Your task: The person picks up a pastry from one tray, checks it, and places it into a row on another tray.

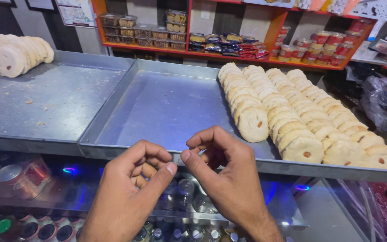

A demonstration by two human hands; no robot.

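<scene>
My left hand [135, 179] and my right hand [222, 168] are held close together just in front of the near rim of a large metal tray [157, 112]. Both have curled fingers, and the thumbs nearly touch. I cannot make out anything held in either hand. Three rows of round pale cookies [292, 110], each with a nut in the middle, lie overlapped along the right side of that tray, a short way to the right of my right hand.
A second metal tray [45, 98] on the left carries crumbs and a pile of the same cookies [12, 54] at its far left corner. Below are cans and bottles [10, 179]. Orange shelves [229, 40] behind hold boxed and jarred goods. Black bags [386, 103] sit at right.
</scene>
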